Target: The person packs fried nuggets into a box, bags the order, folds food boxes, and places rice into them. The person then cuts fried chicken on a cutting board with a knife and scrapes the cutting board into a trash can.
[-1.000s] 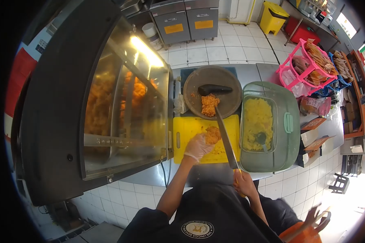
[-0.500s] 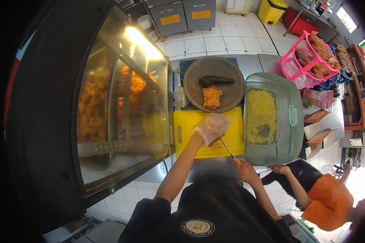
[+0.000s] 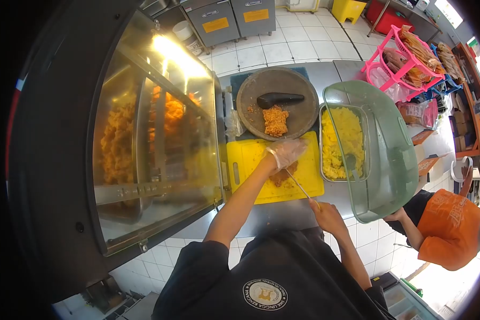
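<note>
My left hand [image 3: 287, 153], in a clear plastic glove, is over the yellow cutting board [image 3: 245, 170], at the upper side of a brown fried piece [image 3: 280, 177]; its fingertips are partly hidden. My right hand [image 3: 327, 216] is closed round the handle of a knife [image 3: 301, 186], whose blade slants up-left to the fried piece. Above the board, a round stone mortar [image 3: 256, 85] holds a dark pestle [image 3: 280, 100] and an orange crumbly piece [image 3: 276, 121].
A glass tray of yellow food [image 3: 336, 144] stands at the right, partly under a tilted green lid [image 3: 381, 154] held by a co-worker in orange [image 3: 448, 229]. A lit display cabinet [image 3: 154, 144] is left. Pink baskets [image 3: 405, 69] stand at upper right.
My left hand has moved from beside the fried piece to its upper side. The knife has swung down from the mortar to the board. A co-worker has come in and the green lid is lifted and tilted.
</note>
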Motion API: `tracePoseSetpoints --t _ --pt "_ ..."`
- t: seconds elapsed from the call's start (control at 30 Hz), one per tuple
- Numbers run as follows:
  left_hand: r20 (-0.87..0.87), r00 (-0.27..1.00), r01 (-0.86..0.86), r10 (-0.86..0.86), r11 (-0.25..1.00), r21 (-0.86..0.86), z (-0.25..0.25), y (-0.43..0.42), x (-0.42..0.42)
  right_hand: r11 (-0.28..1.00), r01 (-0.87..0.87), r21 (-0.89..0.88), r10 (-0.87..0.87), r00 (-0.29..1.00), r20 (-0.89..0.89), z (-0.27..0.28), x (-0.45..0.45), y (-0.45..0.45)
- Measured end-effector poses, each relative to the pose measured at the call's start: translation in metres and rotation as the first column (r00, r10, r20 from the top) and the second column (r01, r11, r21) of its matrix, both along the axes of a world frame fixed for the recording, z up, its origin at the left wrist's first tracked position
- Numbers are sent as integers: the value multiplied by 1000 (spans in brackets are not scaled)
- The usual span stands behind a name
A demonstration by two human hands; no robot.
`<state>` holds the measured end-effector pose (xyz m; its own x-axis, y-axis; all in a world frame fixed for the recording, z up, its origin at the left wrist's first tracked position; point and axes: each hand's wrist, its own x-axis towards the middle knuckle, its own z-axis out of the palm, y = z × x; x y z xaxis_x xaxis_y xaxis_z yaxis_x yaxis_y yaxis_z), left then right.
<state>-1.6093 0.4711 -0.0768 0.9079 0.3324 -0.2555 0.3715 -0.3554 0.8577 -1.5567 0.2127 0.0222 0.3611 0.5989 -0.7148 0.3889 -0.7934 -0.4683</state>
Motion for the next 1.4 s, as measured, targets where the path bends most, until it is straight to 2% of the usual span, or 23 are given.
tracePoseSetpoints --t 0.1,0.2,0.3,0.4,0.5,0.6,0.7,0.8,0.83,0.9,0.93,0.97,1.0,1.1,1.17,1.2,1.23,1.33,1.4 --pt "-101 981 184 -163 948 258 32 14 -6 998 6 -68 -7 1000 -22 26 -9 -5" --pt "-48 996 91 -81 953 288 -1 6 -20 998 -20 -63 22 999 30 -13 -21 -17" --pt "86 996 -25 -1 950 310 -22 3 -22 999 -7 44 2 993 116 -45 -28 -22" --pt "15 1000 19 -25 955 295 -12 3 -19 998 34 45 -38 996 78 -80 -29 -28" --pt "31 999 11 -19 966 257 -13 6 -23 998 29 61 -34 997 75 -48 -24 -18" --pt "-207 969 186 -133 946 265 33 19 -23 999 7 37 -8 1000 29 -3 -24 -11" --pt "74 997 -15 -8 951 307 -15 7 -41 999 -30 -19 30 999 20 -11 -32 -14" --pt "112 989 -130 93 909 396 -37 3 -47 1000 -19 16 17 994 111 -60 -35 -13" --pt "33 996 -91 85 902 422 -38 2 -48 1000 -7 23 4 991 136 -64 -43 -21" --pt "117 991 -111 71 916 386 -33 3 -43 1000 -7 26 5 997 73 -73 -38 -22" --pt "159 986 -114 58 923 368 -27 3 -41 1000 -1 29 0 999 43 -69 -35 -18" --pt "102 994 -65 30 931 358 -21 4 -39 999 2 36 -3 1000 13 -64 -29 -19" --pt "121 992 -21 -28 922 386 -15 5 -35 999 5 43 -4 1000 -17 -57 -20 -20" --pt "148 960 149 -240 879 453 -11 2 -18 1000 -4 5 4 999 -35 4 9 -17" --pt "142 945 230 -296 906 355 -99 1 16 999 -8 -43 8 1000 -8 18 19 -15" --pt "-89 945 327 -316 884 334 -33 4 24 998 -5 -57 6 1000 19 17 24 -12" --pt "-322 883 438 -342 846 305 37 6 33 998 2 -65 1 999 49 17 28 -10" --pt "18 982 160 -187 885 437 12 -4 20 999 -11 -39 13 998 65 -8 32 -14" --pt "229 949 80 -217 868 490 -26 -6 18 998 1 57 -6 996 92 -44 20 -28"
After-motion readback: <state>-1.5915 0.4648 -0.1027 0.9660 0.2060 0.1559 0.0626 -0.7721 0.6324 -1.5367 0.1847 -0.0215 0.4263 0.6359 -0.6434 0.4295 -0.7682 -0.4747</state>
